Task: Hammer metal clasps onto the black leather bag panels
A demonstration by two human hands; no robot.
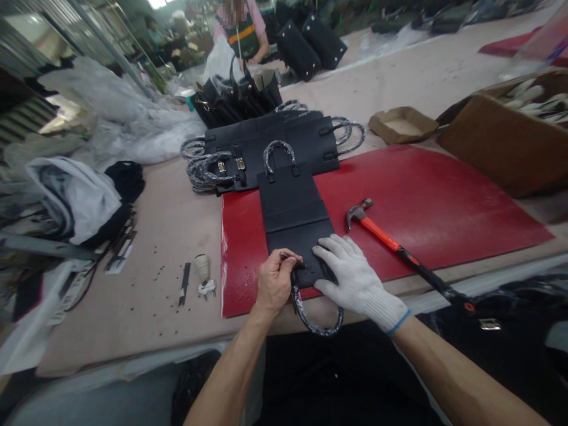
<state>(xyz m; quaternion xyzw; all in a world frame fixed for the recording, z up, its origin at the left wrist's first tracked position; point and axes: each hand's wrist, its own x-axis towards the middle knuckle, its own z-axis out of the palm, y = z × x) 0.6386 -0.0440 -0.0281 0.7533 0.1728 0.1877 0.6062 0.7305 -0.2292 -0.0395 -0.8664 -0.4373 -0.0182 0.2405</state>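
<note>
My left hand (277, 278), bare, pinches a small thin metal tool (290, 257) over the near end of a black bag panel (295, 207). My right hand (346, 269) wears a white glove with a blue cuff edge and lies flat, fingers apart, on the panel's right side. The panel rests on a red mat (390, 195). A plastic-wrapped handle (319, 325) curves off its near end, and another wrapped handle (278, 152) stands at its far end. To the right of my gloved hand lies a claw hammer (381, 232) with an orange and black grip.
Behind the mat are stacked black panels (266, 139) with wrapped handles and several black bags (239, 97). Brown boxes (501, 142) stand at the right. A thread cone (203, 269) and a dark strip (184, 283) lie left. Across the table is a person (246, 35).
</note>
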